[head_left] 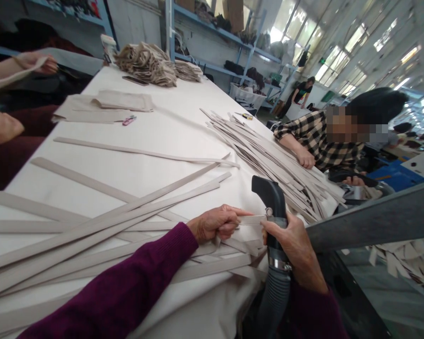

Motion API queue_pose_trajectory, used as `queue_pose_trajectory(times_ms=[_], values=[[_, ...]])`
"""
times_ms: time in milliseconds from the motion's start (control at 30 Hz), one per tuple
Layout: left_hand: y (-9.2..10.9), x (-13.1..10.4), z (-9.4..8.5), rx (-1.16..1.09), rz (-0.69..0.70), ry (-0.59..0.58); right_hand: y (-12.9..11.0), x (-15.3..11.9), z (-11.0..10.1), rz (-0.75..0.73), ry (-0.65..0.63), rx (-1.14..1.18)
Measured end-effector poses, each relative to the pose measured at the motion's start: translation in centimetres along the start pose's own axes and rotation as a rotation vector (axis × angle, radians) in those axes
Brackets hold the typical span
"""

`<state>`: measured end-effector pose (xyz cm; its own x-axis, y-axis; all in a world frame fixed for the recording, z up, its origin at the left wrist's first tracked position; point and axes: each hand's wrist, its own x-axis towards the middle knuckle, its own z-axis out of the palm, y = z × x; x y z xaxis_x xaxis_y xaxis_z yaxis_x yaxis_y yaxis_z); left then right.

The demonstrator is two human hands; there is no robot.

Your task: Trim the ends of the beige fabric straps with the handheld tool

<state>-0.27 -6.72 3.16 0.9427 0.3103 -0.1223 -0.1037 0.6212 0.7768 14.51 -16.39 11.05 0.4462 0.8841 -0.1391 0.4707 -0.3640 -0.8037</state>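
Observation:
A short stretch of beige fabric strip (pixel 251 220) runs taut between my two hands. My left hand (pixel 215 223) is closed on the strip, its index finger pointing along it to the right. My right hand (pixel 298 247) pinches the other end, with the thumb in front; its other fingers are partly hidden behind a black nozzle (pixel 273 195). That nozzle sits on a ribbed grey hose (pixel 276 292), fastened by a metal clamp (pixel 280 264). Under and beyond my left forearm, several long beige strips (pixel 102 221) lie crossed on the white table (pixel 183 122).
A dense bundle of strips (pixel 268 160) lies at the right, beside a person in a checked shirt (pixel 304 132). Another person's hand (pixel 40 63) holds fabric at left. Folded fabric (pixel 120 101), pink snips (pixel 129 120) and a beige pile (pixel 146 63) lie farther back. A metal bar (pixel 374 214) slants right.

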Motion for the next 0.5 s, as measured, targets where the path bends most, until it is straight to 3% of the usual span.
queue_pose_trajectory(times_ms=[367, 500], values=[[-0.2, -0.4, 0.8, 0.164, 0.050, 0.003, -0.5, -0.3, -0.7, -0.075, 0.037, -0.125], [0.0, -0.7, 1.1, 0.306, 0.095, 0.035, 0.0, -0.5, -0.7, -0.017, -0.010, -0.039]])
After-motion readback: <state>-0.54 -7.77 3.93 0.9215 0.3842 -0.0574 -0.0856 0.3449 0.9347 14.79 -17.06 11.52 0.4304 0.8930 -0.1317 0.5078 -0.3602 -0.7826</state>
